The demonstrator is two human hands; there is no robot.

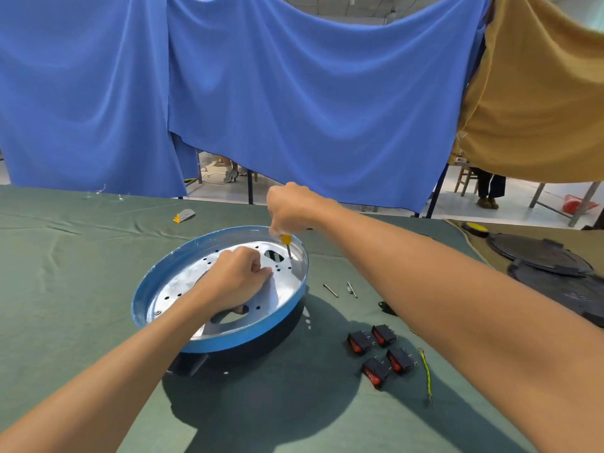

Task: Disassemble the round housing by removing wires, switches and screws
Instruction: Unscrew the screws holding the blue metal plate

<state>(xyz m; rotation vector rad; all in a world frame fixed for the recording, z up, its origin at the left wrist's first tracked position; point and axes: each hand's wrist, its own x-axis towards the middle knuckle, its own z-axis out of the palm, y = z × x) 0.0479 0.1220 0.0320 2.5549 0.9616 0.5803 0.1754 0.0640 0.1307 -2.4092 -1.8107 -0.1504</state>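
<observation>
A round housing with a blue rim (139, 300), a silver perforated metal plate (183, 286) inside it and a black base sits on the green cloth-covered table (65, 273), a little left of centre and near the person.

Both hands are over the housing. The left hand (235, 276) comes in from the near left and rests on the middle of the plate. It is closed in a fist with the thumb against the forefinger, and nothing shows in its grasp. The right hand (291, 207) reaches in from the right, above the far right part of the rim. It grips the yellow-handled screwdriver (286, 240) from the top and holds it upright. The thin shaft points down onto the plate just inside the far right wall, beside an oval cut-out.

To the right of the housing, four black rocker switches with red buttons (379, 353) lie in a loose cluster on the cloth. A short yellow-green wire (426, 374) lies just right of them. Farther back, between the housing and the right forearm, lie two slim metal screws (330, 290).

At the far right edge are dark round covers (539, 253). A blue hanging cloth (294, 93) and a tan hanging cloth (539, 93) close off the far side.
</observation>
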